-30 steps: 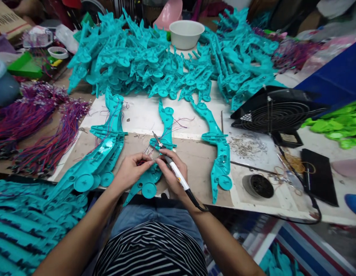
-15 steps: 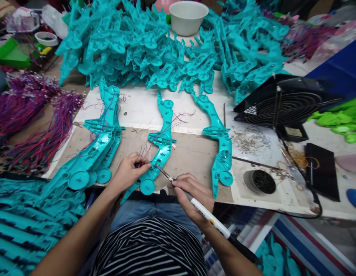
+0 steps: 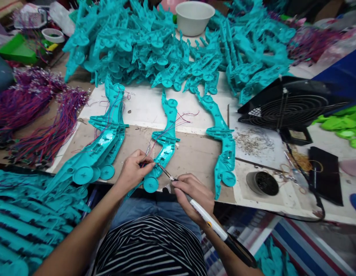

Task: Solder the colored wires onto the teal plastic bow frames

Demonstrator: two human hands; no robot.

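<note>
My right hand point(image 3: 195, 195) is closed round the white grip of a soldering iron point(image 3: 206, 216). Its metal tip rests at the lower part of a turquoise plastic shell point(image 3: 168, 149), which lies on the brown board in front of me. Thin red and dark wires point(image 3: 178, 122) run across that shell. My left hand point(image 3: 136, 168) is pinched at the shell's left edge, close to the iron's tip, on wires whose ends are hidden by the fingers. To the left lie stacked shells point(image 3: 101, 145) with wires, and to the right a single shell point(image 3: 221, 142).
Turquoise shells point(image 3: 123, 42) are heaped at the back beside a white bowl point(image 3: 194, 17). Bundled wires point(image 3: 54, 126) lie left. On the right stand a black fan point(image 3: 293, 103), a small cup of dark material point(image 3: 264, 183) and a black flat case point(image 3: 324, 174).
The camera view has shifted slightly, so the table things sit a little farther right. Both hands keep nearly the same pose at the middle shell, iron tip still by the left fingertips.
</note>
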